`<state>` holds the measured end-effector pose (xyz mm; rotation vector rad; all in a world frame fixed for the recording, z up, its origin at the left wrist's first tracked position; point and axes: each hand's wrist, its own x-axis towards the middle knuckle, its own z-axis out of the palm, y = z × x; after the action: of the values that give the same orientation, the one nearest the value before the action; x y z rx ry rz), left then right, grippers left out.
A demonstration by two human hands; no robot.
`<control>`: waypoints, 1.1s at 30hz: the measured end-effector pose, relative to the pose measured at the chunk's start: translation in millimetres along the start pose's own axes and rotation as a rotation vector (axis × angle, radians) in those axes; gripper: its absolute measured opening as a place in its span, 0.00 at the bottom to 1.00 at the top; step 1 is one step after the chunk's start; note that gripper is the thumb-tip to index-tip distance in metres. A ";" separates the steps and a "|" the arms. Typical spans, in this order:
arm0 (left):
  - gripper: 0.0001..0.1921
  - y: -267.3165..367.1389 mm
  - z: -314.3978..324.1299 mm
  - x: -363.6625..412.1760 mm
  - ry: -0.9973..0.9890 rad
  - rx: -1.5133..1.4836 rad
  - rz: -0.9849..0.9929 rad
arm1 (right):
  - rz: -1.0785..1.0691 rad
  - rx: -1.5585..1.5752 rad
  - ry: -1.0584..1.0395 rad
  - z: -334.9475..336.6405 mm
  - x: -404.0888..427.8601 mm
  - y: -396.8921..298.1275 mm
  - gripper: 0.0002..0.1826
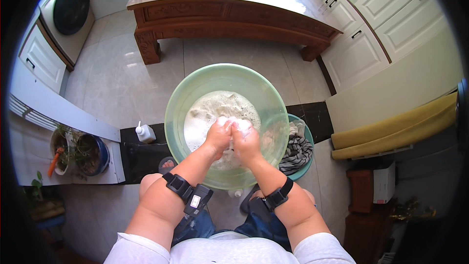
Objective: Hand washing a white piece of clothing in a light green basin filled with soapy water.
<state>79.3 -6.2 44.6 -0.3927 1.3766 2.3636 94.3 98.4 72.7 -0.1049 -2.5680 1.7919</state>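
Note:
A large translucent green plastic basin (223, 71) stands between my feet, holding foamy, soapy water (199, 132). Pale, wet cloth (223, 108) shows through the suds. My left hand (218, 134) and my right hand (246, 137) meet above the water near the basin's middle, knuckles together and covered in white foam. Both have curled fingers and seem to grip something pale between them, but the foam hides what it is. To the right, partly behind the basin, a teal tub (309, 154) contains a grey-and-black striped garment (297, 154) and lighter cloth.
A white pump bottle (146, 134) stands on the black floor strip at left, near potted plants (89, 154). A carved wooden table (227, 11) spans the far side. White cabinets (351, 47) and yellow cloth (395, 126) are at right; a front-loading washing machine (69, 7) is far left.

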 end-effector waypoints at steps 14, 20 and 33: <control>0.27 28.4 -24.2 -17.4 0.104 1.361 0.254 | 0.037 -0.596 -0.437 -65.2 40.0 9.7 0.20; 0.19 25.8 -23.5 -18.2 -0.045 1.512 0.058 | -0.183 -1.018 -0.792 -48.6 34.4 48.1 0.18; 0.26 -7.7 -21.9 -13.7 -0.653 1.888 -0.160 | 0.092 -1.320 -0.886 -40.3 52.1 45.5 0.23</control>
<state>96.1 -24.4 33.9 0.6869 2.1967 0.2264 46.5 154.9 42.4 0.7010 -3.8159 -0.3014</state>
